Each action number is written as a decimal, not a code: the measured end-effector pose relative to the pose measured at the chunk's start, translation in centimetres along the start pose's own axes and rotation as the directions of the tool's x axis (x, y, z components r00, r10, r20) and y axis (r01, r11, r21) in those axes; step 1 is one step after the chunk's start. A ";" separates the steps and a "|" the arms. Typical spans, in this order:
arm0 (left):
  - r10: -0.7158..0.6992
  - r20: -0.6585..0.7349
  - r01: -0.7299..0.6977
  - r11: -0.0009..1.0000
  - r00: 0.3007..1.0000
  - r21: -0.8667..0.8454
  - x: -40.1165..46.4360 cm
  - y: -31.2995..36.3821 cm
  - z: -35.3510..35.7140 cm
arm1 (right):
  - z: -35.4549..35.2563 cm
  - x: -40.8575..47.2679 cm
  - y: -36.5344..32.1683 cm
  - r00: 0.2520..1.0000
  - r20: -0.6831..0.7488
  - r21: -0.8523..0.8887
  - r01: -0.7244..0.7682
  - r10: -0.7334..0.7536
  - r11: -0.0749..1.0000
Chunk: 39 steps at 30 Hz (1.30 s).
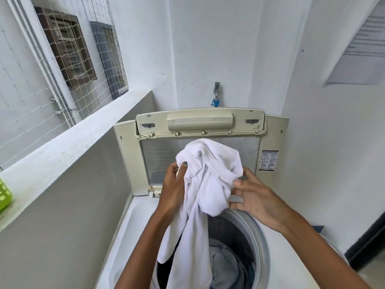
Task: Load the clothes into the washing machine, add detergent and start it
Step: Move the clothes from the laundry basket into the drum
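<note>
Both hands are holding a soft, crumpled white garment [206,184] above the round drum [239,247]: left hand [174,188] fingers pinching cloth, right hand [254,197] pinching a fold.

Both forearms bare to the frame's edge, no sleeves, watch or rings; hands [253,200] bare, nails short.

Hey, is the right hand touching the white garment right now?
Touching. The head view shows the right hand pinching a fold of the white garment between thumb and fingers, above the washing machine.
</note>
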<state>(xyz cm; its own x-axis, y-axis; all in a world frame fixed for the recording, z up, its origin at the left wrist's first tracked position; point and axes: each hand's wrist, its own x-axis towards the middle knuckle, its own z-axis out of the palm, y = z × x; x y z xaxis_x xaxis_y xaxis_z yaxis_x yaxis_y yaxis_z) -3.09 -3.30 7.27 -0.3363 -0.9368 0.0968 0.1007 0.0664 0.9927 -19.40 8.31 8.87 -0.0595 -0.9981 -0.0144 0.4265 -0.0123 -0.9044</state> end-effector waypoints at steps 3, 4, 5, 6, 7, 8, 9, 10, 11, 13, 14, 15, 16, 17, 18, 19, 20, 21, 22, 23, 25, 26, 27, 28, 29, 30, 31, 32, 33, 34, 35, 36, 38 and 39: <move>-0.001 0.077 0.000 1.000 0.997 0.018 0.1 0.1 -0.6 | 0.6 0.4 0.7 0.984 -0.167 -0.205 0.024 -0.059 0.978; 0.007 0.068 -0.009 1.000 0.998 0.024 0.1 0.2 -0.7 | 0.7 0.7 0.7 0.968 -0.233 -0.242 0.040 -0.098 0.969; 0.021 0.056 -0.023 0.999 0.998 0.028 0.2 0.2 -1.0 | 0.5 1.1 0.7 0.946 -0.293 -0.277 0.054 -0.138 0.959; 0.032 0.040 -0.034 0.999 0.999 0.032 0.3 0.3 -1.3 | 0.2 1.4 0.7 0.921 -0.343 -0.316 0.069 -0.182 0.946; 0.050 0.019 -0.051 0.998 0.999 0.038 0.4 0.3 -1.6 | 0.0 1.6 0.6 0.896 -0.379 -0.361 0.088 -0.232 0.928; 0.067 0.004 -0.067 0.997 0.998 0.041 0.5 0.5 -2.0 | -0.3 1.9 0.4 0.871 -0.400 -0.413 0.108 -0.287 0.904; 0.087 -0.006 -0.087 0.995 0.996 0.050 0.6 0.4 -2.3 | -0.5 2.0 0.1 0.849 -0.406 -0.462 0.129 -0.339 0.877; 0.105 -0.022 -0.103 0.993 0.994 0.064 0.7 0.5 -2.6 | -0.7 2.1 -0.1 0.833 -0.398 -0.504 0.151 -0.383 0.851; 0.127 -0.032 -0.124 0.989 0.991 0.077 0.7 0.6 -2.8 | -0.7 2.1 -0.5 0.824 -0.384 -0.533 0.171 -0.417 0.828; 0.154 -0.036 -0.149 0.982 0.987 0.112 0.8 0.8 -3.1 | -0.7 2.2 -1.0 0.814 -0.358 -0.565 0.201 -0.457 0.800; 0.161 -0.035 -0.155 0.980 0.986 0.126 0.8 0.9 -3.1 | -0.6 2.2 -1.3 0.808 -0.356 -0.577 0.204 -0.469 0.790; 0.165 -0.031 -0.160 0.979 0.986 0.129 0.9 1.1 -3.3 | -0.5 2.2 -1.5 0.800 -0.361 -0.588 0.204 -0.479 0.783; 0.168 -0.031 -0.163 0.979 0.985 0.123 1.0 1.3 -3.4 | -0.5 2.2 -1.8 0.790 -0.368 -0.598 0.203 -0.491 0.776; 0.175 -0.031 -0.171 0.978 0.984 0.116 1.1 1.4 -3.6 | -0.5 2.2 -2.2 0.776 -0.376 -0.608 0.207 -0.507 0.767; 0.185 -0.028 -0.181 0.976 0.982 0.118 1.3 1.6 -3.9 | -0.5 2.1 -2.6 0.758 -0.384 -0.625 0.207 -0.527 0.753; 0.203 -0.022 -0.199 0.972 0.979 0.123 1.4 1.7 -4.1 | -0.6 2.0 -3.1 0.740 -0.389 -0.646 0.206 -0.549 0.735; 0.222 -0.016 -0.218 0.967 0.975 0.132 1.6 1.9 -4.2 | -0.7 1.9 -3.6 0.725 -0.387 -0.665 0.209 -0.570 0.717; 0.247 -0.015 -0.243 0.960 0.969 0.140 1.7 2.2 -4.4 | -0.9 1.7 -4.1 0.718 -0.376 -0.678 0.218 -0.586 0.702; 0.274 -0.025 -0.268 0.951 0.961 0.152 1.9 2.6 -4.5 | -1.0 1.6 -4.6 0.721 -0.355 -0.688 0.230 -0.595 0.689; 0.306 -0.038 -0.296 0.941 0.951 0.162 2.1 3.0 -4.6 | -1.0 1.6 -5.0 0.729 -0.329 -0.698 0.240 -0.600 0.674; 0.368 -0.059 -0.352 0.918 0.928 0.184 2.8 3.8 -4.6 | -1.0 1.6 -5.6 0.738 -0.281 -0.739 0.241 -0.613 0.629; 0.389 -0.068 -0.368 0.907 0.919 0.206 3.1 4.2 -4.7 | -0.9 1.7 -5.7 0.735 -0.263 -0.766 0.235 -0.625 0.599; 0.406 -0.072 -0.380 0.894 0.911 0.237 3.5 4.6 -4.7 | -0.8 1.9 -5.9 0.731 -0.250 -0.789 0.227 -0.635 0.571; 0.420 -0.070 -0.387 0.881 0.905 0.273 3.7 4.9 -4.6 | -0.8 1.9 -6.1 0.726 -0.241 -0.806 0.220 -0.644 0.550; 0.429 -0.061 -0.393 0.869 0.901 0.301 3.8 5.1 -4.6 | -0.9 2.0 -6.3 0.723 -0.234 -0.816 0.218 -0.651 0.535; 0.428 -0.044 -0.394 0.863 0.903 0.318 3.9 5.3 -4.6 | -0.9 2.0 -6.6 0.717 -0.227 -0.823 0.221 -0.659 0.524; 0.417 -0.015 -0.392 0.864 0.909 0.316 3.8 5.5 -4.6 | -1.1 2.0 -6.8 0.710 -0.224 -0.826 0.226 -0.668 0.517; 0.396 0.029 -0.385 0.871 0.918 0.305 3.7 5.7 -4.7 | -1.3 2.0 -7.1 0.701 -0.224 -0.826 0.233 -0.678 0.514; 0.367 0.086 -0.375 0.878 0.926 0.298 3.6 5.8 -4.8 | -1.4 2.0 -7.4 0.690 -0.225 -0.827 0.238 -0.688 0.510; 0.326 0.155 -0.359 0.883 0.932 0.302 3.6 5.9 -4.9 | -1.6 2.1 -7.6 0.676 -0.228 -0.831 0.240 -0.700 0.502; 0.278 0.224 -0.339 0.886 0.934 0.315 3.6 5.9 -5.1 | -1.8 2.1 -7.8 0.658 -0.232 -0.839 0.237 -0.716 0.490; 0.232 0.280 -0.324 0.879 0.932 0.349 3.6 6.0 -5.4 | -2.2 2.2 -8.0 0.639 -0.236 -0.848 0.232 -0.732 0.476; 0.159 0.344 -0.309 0.841 0.925 0.444 3.4 6.1 -5.8 | -2.8 2.3 -8.2 0.602 -0.242 -0.865 0.222 -0.761 0.451; 0.123 0.364 -0.305 0.811 0.923 0.499 3.3 6.1 -5.9 | -3.0 2.2 -8.3 0.591 -0.240 -0.874 0.213 -0.770 0.436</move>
<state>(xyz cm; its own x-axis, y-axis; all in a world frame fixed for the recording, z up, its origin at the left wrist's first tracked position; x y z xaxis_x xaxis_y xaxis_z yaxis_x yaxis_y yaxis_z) 1.91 -8.02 13.24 -0.6388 -0.7318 0.2377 -0.2829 0.5106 0.8119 -25.81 6.39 15.06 -0.5798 -0.5661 0.5859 -0.6160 -0.1660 -0.7701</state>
